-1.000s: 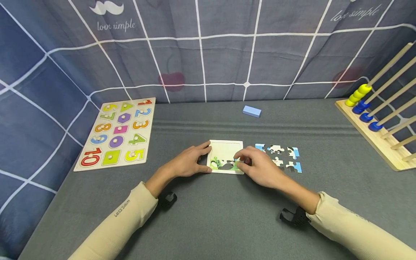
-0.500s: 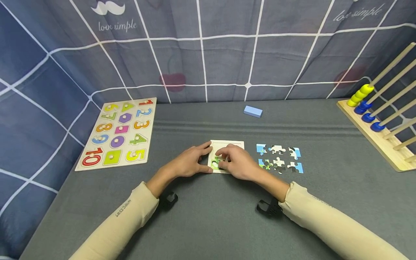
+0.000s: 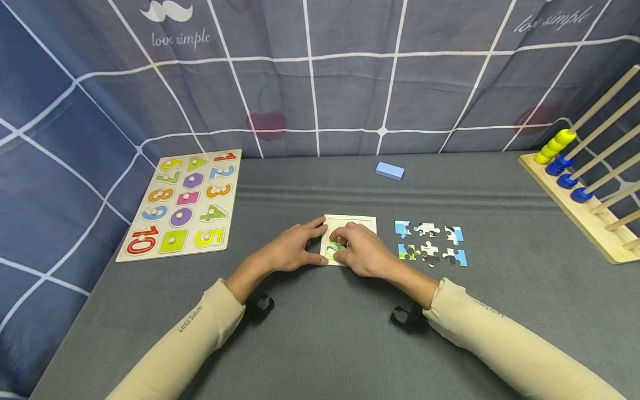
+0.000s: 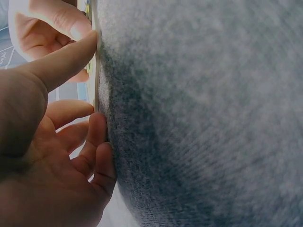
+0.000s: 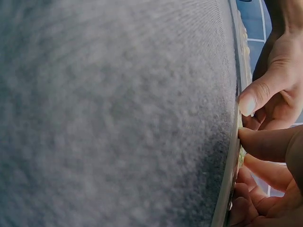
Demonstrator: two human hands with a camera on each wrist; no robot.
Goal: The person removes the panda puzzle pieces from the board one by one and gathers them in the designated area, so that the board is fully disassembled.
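A square wooden puzzle tray (image 3: 369, 219) lies flat on the table, with fitted jigsaw pieces (image 3: 331, 250) of a green picture along its near side. My left hand (image 3: 291, 248) holds the tray's left edge, thumb at the near corner and index finger near the far one. In the left wrist view its thumb (image 4: 75, 54) and fingers meet the tray's edge. My right hand (image 3: 367, 251) bends over the tray, fingers down on the near pieces and hiding much of the picture. Its thumb (image 5: 265, 144) sits at the near edge in the right wrist view.
Right of the tray lie several loose jigsaw pieces (image 3: 429, 250) in two rows. A blue block (image 3: 390, 171) is behind them. A number puzzle board (image 3: 182, 205) lies at the left, a wooden bead rack (image 3: 575, 205) at the far right. A checked curtain (image 3: 345, 94) hangs behind.
My right hand has moved left from the tray's near right corner onto the near pieces, uncovering the loose pieces. My left hand has stayed on the tray's left edge.
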